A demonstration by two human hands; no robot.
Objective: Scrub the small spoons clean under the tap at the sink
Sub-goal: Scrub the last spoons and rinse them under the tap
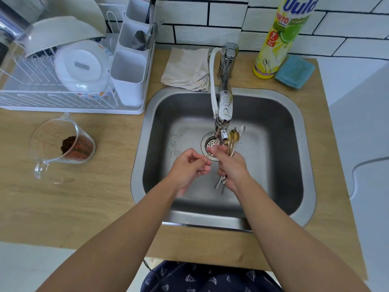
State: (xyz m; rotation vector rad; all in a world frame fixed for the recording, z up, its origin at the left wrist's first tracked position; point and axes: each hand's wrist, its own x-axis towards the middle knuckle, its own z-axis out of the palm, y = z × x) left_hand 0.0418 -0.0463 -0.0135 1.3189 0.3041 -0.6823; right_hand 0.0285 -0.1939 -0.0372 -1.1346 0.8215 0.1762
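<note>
Over the sink [299,131], the right hand [232,165] is gripping a bunch of small spoons [232,138], bowls up, right beside the tap [224,114]. The left hand [188,165] is pinching one thin spoon handle [207,157] above the drain [207,144].

gold spoons [232,137] bunched upright, under tap [224,106]
</note>
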